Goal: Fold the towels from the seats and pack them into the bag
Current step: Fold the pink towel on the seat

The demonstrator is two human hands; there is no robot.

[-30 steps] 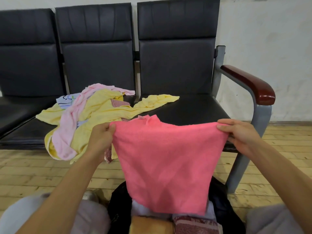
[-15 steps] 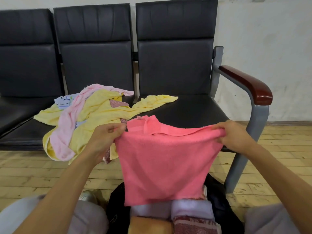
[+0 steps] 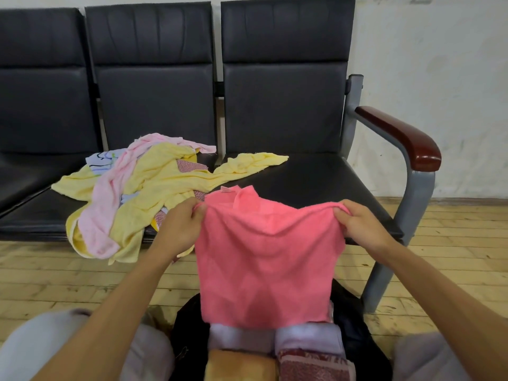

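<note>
Pink towel (image 3: 265, 259) hanging vertical, top edge horiz. btwn both hands

A whitewashed wall (image 3: 439, 64), scuffed and stained, fills the view from 1 to 3 o'clock. A dark wooden skirting board (image 3: 467, 200) runs along its foot at 3 o'clock. Below it, pale yellow floorboards (image 3: 55, 279) with worn, dark-flecked patches stretch from 3 round to 9 o'clock.
</note>
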